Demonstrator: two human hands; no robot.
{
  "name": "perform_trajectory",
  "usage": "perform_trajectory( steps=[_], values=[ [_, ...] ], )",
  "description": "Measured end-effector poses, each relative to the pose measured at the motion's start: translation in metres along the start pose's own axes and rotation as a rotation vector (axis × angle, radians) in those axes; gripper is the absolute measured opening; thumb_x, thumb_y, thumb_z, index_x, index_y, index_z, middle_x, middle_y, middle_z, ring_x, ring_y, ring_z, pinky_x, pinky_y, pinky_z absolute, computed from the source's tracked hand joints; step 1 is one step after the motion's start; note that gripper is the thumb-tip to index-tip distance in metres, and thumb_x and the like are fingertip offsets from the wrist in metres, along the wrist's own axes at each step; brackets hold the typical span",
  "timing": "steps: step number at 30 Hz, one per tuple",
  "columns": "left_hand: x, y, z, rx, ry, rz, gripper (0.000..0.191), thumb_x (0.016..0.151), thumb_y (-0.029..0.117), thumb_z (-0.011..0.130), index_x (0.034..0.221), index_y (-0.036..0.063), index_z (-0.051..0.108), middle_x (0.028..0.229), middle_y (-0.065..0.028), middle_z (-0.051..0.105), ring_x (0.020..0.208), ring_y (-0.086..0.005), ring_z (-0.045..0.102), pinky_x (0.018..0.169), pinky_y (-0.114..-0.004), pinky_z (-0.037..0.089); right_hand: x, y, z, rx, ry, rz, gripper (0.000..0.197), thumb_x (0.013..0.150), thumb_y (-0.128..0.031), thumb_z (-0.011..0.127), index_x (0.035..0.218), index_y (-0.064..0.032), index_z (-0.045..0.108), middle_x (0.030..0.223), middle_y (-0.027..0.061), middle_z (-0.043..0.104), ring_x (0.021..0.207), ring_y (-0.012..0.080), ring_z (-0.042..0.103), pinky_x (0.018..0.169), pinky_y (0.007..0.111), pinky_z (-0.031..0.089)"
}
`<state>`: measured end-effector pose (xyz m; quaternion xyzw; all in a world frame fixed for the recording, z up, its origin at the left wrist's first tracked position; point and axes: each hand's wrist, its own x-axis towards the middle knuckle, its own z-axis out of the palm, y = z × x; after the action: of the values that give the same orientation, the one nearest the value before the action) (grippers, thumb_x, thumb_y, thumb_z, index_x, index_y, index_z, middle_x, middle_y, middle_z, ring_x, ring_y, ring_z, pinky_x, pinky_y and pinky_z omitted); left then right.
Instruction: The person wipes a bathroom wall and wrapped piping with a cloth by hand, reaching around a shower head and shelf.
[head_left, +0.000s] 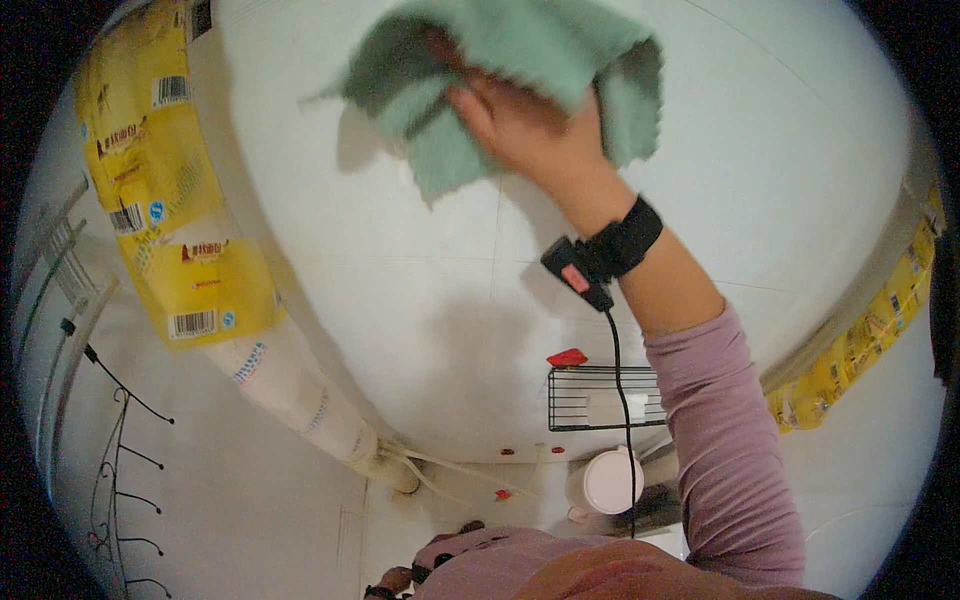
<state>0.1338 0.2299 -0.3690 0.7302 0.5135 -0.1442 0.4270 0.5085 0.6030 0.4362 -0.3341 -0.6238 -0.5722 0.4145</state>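
My right hand (525, 135) is wrapped into a green cloth (525, 45) with a zigzag-cut edge, its fingers partly hidden in the folds. Behind the cloth is a white tiled wall (360, 247), and the cloth lies on or close to it. Cloth and fingertips look blurred. Around my right wrist is a black strap with a small device (577, 274), from which a black cable (619, 375) runs down towards me. At the bottom edge, skin and a black band (380, 592) show beside my sleeve; this may be my left hand or wrist, but too little is visible to tell.
Left stands a pipe (300, 397) wrapped in yellow printed film (225, 292); similar yellow film (847, 375) is at right. Lower down are a black wire rack (562, 429), a red item (568, 358) and a white round container (613, 481). Black metal hooks (142, 499) hang at far left.
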Motion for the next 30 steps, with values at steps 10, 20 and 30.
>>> perform_trajectory(
  steps=[10, 20, 30],
  values=[
    [-0.035, 0.074, -0.118, 0.094, 0.098, 0.153, 0.030, 0.087, 0.031, 0.048, 0.105, 0.0128, 0.063, 0.104, -0.0113, 0.062, 0.093, -0.0321, 0.057, 0.080, -0.040, 0.048, -0.096, -0.018, -0.029, 0.198, -1.114, -0.064, 0.026, 0.074, -0.027, 0.051, 0.072, -0.0061, 0.066, 0.077, 0.0147, 0.064, 0.075, 0.0306, 0.063, 0.068, 0.042, 0.050],
    [-0.037, 0.013, 0.006, -0.033, 0.021, -0.097, 0.031, 0.088, 0.032, 0.043, 0.100, 0.0124, 0.064, 0.101, -0.0120, 0.062, 0.096, -0.0294, 0.057, 0.081, -0.041, 0.048, 0.080, -0.030, 0.004, -0.036, -0.035, 0.170, 0.032, 0.087, -0.032, 0.044, 0.105, -0.0116, 0.059, 0.082, 0.0167, 0.062, 0.071, 0.0341, 0.060, 0.076, 0.047, 0.045],
    [-0.039, -0.002, 0.013, -0.283, 0.234, -0.148, 0.027, 0.084, 0.028, 0.049, 0.097, 0.0120, 0.066, 0.098, -0.0133, 0.063, 0.091, -0.0304, 0.060, 0.080, -0.042, 0.049, -0.021, -0.117, 0.041, 0.436, -0.704, -0.081, 0.030, 0.084, -0.033, 0.044, 0.081, -0.0097, 0.064, 0.074, 0.0115, 0.063, 0.060, 0.0321, 0.060, 0.053, 0.041, 0.049]
  ],
)
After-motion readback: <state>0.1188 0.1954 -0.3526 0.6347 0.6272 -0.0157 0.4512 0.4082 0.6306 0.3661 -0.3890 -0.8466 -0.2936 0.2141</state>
